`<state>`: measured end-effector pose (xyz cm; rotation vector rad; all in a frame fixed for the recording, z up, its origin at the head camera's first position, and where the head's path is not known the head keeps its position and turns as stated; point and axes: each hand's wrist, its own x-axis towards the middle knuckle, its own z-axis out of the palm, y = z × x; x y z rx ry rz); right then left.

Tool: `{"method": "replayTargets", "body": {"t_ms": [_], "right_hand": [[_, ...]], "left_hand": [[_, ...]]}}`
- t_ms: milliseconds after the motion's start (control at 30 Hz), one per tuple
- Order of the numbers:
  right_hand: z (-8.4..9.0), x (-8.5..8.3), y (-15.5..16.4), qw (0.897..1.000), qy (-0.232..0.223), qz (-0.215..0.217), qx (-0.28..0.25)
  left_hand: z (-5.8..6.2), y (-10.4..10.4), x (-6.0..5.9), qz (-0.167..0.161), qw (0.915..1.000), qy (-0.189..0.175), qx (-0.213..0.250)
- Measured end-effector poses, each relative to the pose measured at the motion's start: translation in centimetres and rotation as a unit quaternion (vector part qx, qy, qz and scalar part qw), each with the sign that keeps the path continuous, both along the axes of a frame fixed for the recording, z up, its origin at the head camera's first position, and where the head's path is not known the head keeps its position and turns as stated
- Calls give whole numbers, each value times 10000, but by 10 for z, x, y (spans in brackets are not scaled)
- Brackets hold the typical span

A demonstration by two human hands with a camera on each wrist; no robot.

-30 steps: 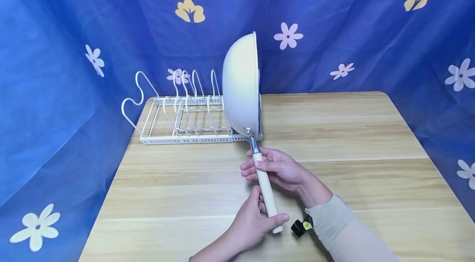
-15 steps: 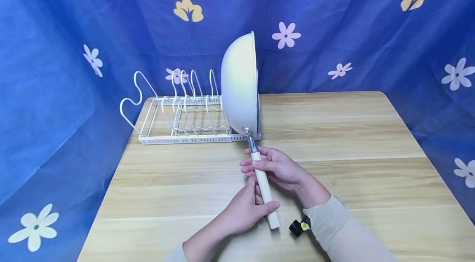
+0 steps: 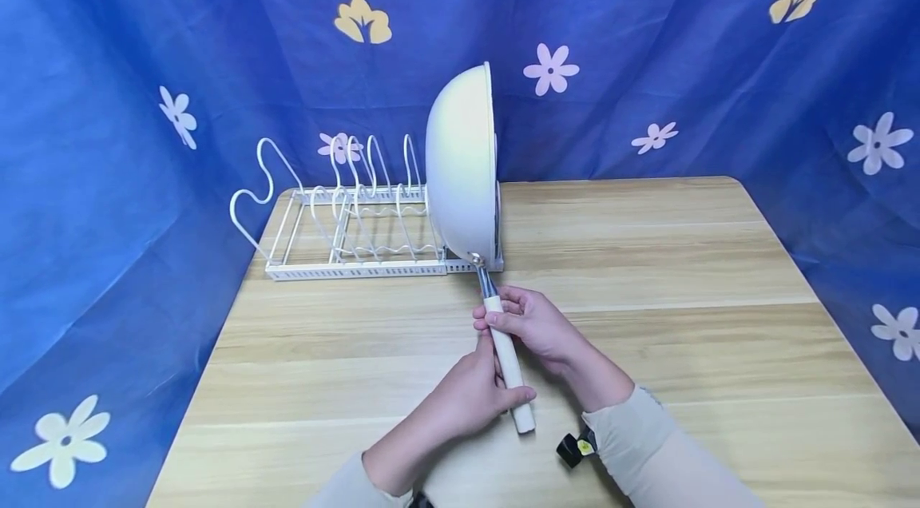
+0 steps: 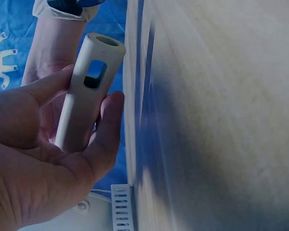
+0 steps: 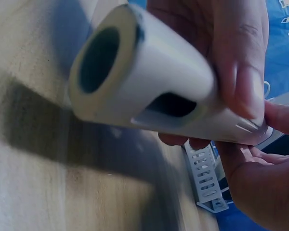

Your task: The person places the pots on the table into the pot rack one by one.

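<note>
A cream pan [image 3: 460, 164] stands on edge at the right end of a white wire rack [image 3: 345, 270], its rim facing right. Its pale handle [image 3: 507, 363] slopes down toward me. My right hand [image 3: 528, 324] grips the top of the handle just below the metal neck. My left hand [image 3: 483, 388] holds it lower down, with the thumb across it near the end. In the left wrist view the hollow handle [image 4: 84, 101] lies in my left palm [image 4: 33, 154]. The right wrist view shows the handle's open end [image 5: 149, 86] with fingers [image 5: 241, 57] curled round it.
The rack sits at the back left of a wooden table [image 3: 683, 268], and its other wire slots hold nothing. Blue flowered cloth [image 3: 108, 172] hangs behind and on both sides. A small black device [image 3: 573, 448] sits at my right wrist.
My left hand has slid a little up the handle toward my right hand. The handle end has drawn slightly in toward the rack. The pan stays on edge.
</note>
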<state>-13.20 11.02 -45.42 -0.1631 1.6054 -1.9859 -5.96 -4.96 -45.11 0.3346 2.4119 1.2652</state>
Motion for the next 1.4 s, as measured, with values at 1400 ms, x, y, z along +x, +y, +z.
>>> {"method": "replayTargets", "body": {"t_ms": [1400], "right_hand": [[30, 35, 15, 7261, 3853, 917, 5620]], "left_hand": [[25, -13, 42, -939, 9002, 3147, -2861]]}}
